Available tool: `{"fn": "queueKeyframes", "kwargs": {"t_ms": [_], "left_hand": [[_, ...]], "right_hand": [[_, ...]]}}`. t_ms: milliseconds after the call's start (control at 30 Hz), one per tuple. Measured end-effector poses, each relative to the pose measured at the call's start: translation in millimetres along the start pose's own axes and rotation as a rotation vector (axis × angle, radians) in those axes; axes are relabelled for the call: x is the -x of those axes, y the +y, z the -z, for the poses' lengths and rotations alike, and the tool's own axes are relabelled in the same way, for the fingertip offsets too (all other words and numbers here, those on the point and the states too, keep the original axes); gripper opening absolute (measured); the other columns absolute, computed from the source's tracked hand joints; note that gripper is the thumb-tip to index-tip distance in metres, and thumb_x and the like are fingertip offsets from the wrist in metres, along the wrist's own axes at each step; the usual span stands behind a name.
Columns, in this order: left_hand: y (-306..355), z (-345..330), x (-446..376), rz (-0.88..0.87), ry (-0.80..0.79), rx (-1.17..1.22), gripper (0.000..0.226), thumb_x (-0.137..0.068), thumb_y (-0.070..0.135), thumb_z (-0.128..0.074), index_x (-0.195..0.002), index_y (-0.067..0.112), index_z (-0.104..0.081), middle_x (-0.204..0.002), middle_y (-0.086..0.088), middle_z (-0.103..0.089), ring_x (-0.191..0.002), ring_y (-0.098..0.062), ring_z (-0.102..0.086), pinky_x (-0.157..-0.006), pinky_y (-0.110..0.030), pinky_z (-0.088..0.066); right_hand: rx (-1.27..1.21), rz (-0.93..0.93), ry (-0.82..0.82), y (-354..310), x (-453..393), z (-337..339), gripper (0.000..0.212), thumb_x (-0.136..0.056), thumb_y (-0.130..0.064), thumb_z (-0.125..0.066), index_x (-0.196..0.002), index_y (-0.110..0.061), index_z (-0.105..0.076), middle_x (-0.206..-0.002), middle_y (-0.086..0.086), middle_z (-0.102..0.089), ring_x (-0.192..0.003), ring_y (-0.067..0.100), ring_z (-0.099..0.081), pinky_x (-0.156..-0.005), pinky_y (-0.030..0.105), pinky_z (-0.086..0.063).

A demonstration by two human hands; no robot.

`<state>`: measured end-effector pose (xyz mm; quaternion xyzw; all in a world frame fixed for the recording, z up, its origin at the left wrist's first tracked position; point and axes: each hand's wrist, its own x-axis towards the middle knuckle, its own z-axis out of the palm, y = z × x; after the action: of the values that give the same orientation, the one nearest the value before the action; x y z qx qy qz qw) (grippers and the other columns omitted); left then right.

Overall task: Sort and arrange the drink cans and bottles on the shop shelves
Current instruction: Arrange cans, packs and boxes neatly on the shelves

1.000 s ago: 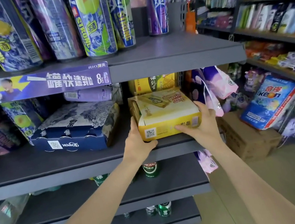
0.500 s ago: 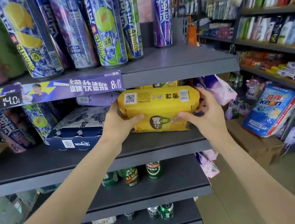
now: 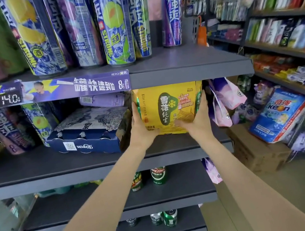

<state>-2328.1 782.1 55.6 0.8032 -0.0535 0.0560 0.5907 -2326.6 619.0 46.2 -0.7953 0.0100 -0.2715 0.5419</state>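
1. Head view, the step: you have the yellow shrink-wrapped multipack of beer cans (image 3: 168, 108) standing upright on the dark grey metal middle shelf (image 3: 55, 169), at its right end, its printed face towards you. I judge the job now is to seat it squarely: set its base flat, push it back evenly with both palms, and keep it parallel to the shelf's front edge.
2. Watch the clearance above (the pack's top sits very close under the upper grey shelf (image 3: 190, 68)), so slide it, don't lift it.
3. Mind the neighbours: the navy cardboard tray of cans (image 3: 84, 145) lies just to the left, and the pink-and-purple soft packets (image 3: 225, 97) hang just to the right.
4. Head view, the hands: your left hand (image 3: 142, 128) grips the pack's left edge, fingers curled round the side. Your right hand (image 3: 198, 119) clasps the lower right corner, likewise wrapped on. Neither is free.
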Motion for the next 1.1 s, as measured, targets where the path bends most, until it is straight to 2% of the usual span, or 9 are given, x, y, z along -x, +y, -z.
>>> {"fn": "queueKeyframes", "kwargs": {"t_ms": [233, 400, 567, 633, 700, 833, 933, 1033, 1100], "left_hand": [[-14.3, -10.7, -15.0, -0.073, 0.035, -0.131, 0.113, -0.076, 0.011, -0.07, -0.145, 0.032, 0.018, -0.15, -0.014, -0.022, -0.138, -0.03, -0.025, -0.107, -0.05, -0.033], [-15.4, -11.2, -43.8, -0.009, -0.104, -0.076, 0.11, -0.074, 0.005, -0.062, -0.142, 0.045, 0.015, -0.151, -0.005, -0.026, -0.133, -0.026, -0.036, -0.106, -0.043, -0.037], [-14.9, -3.6, -22.5, -0.109, -0.149, -0.154, 0.085, -0.086, -0.002, -0.053, -0.148, 0.031, -0.005, -0.147, -0.007, -0.033, -0.132, -0.024, -0.039, -0.104, -0.028, -0.035], [-13.9, 18.7, -4.9, -0.214, -0.058, -0.114, 0.069, -0.087, -0.006, -0.049, -0.146, 0.021, -0.023, -0.139, -0.008, -0.042, -0.123, -0.019, -0.049, -0.099, -0.021, -0.041], [-12.0, 52.4, 5.8, -0.367, 0.123, -0.223, 0.053, -0.086, -0.005, -0.048, -0.135, 0.014, -0.043, -0.125, -0.009, -0.053, -0.106, -0.016, -0.061, -0.088, -0.019, -0.048], [-18.3, 122.6, 3.4, -0.445, 0.297, -0.576, 0.043, -0.082, 0.014, -0.049, -0.124, 0.01, -0.057, -0.109, -0.016, -0.06, -0.083, -0.033, -0.06, -0.067, -0.03, -0.043], [-36.5, 157.3, 0.0, -0.291, 0.34, -0.642, 0.059, -0.077, 0.044, -0.038, -0.122, 0.013, -0.06, -0.114, -0.018, -0.061, -0.101, -0.037, -0.058, -0.089, -0.046, -0.045], [-62.0, 172.5, 9.1, -0.207, 0.286, -0.823, 0.077, -0.07, 0.065, -0.026, -0.125, 0.021, -0.058, -0.126, -0.014, -0.056, -0.119, -0.037, -0.047, -0.104, -0.052, -0.029], [-77.2, 177.0, 14.3, -0.226, 0.17, -0.972, 0.082, -0.068, 0.072, -0.025, -0.137, 0.03, -0.044, -0.14, -0.01, -0.044, -0.132, -0.034, -0.033, -0.107, -0.058, -0.019]], "right_hand": [[0.161, 0.007, 0.065, 16.0, 4.6, -15.4, 0.124, -0.063, -0.005, -0.084, -0.149, -0.016, 0.005, -0.149, 0.018, -0.015, -0.135, 0.031, -0.027, -0.107, 0.041, -0.03], [0.197, -0.06, 0.057, 27.3, -28.4, -17.5, 0.117, -0.067, -0.002, -0.08, -0.149, -0.012, 0.002, -0.15, 0.018, -0.019, -0.138, 0.031, -0.023, -0.107, 0.04, -0.027], [0.307, -0.125, 0.054, 40.5, -47.5, -24.3, 0.1, -0.075, -0.005, -0.075, -0.148, -0.004, -0.007, -0.15, 0.022, -0.02, -0.139, 0.036, -0.019, -0.109, 0.044, -0.023], [0.357, -0.024, 0.17, 41.9, -36.2, -25.1, 0.088, -0.073, -0.003, -0.075, -0.143, -0.001, -0.022, -0.143, 0.027, -0.028, -0.134, 0.042, -0.028, -0.108, 0.05, -0.029], [0.333, 0.132, 0.262, 32.0, -12.5, -29.6, 0.069, -0.073, -0.004, -0.073, -0.132, -0.002, -0.038, -0.132, 0.024, -0.039, -0.124, 0.038, -0.039, -0.103, 0.044, -0.036], [0.234, 0.277, -0.027, -12.7, 11.1, -73.0, 0.049, -0.078, -0.017, -0.074, -0.119, -0.003, -0.051, -0.118, 0.015, -0.051, -0.11, 0.025, -0.05, -0.089, 0.019, -0.035], [0.163, 0.252, -0.282, -43.2, -10.9, -123.6, 0.05, -0.08, -0.023, -0.073, -0.122, -0.007, -0.051, -0.124, 0.01, -0.052, -0.116, 0.025, -0.049, -0.095, 0.028, -0.039], [0.232, 0.27, -0.319, -59.5, -39.7, -166.5, 0.053, -0.081, -0.021, -0.072, -0.126, -0.006, -0.048, -0.13, 0.011, -0.051, -0.119, 0.023, -0.048, -0.082, 0.017, -0.031], [0.314, 0.269, -0.351, -60.7, -57.7, -189.5, 0.057, -0.082, -0.021, -0.071, -0.13, -0.004, -0.045, -0.132, 0.013, -0.049, -0.12, 0.025, -0.047, -0.081, 0.02, -0.032]]}}
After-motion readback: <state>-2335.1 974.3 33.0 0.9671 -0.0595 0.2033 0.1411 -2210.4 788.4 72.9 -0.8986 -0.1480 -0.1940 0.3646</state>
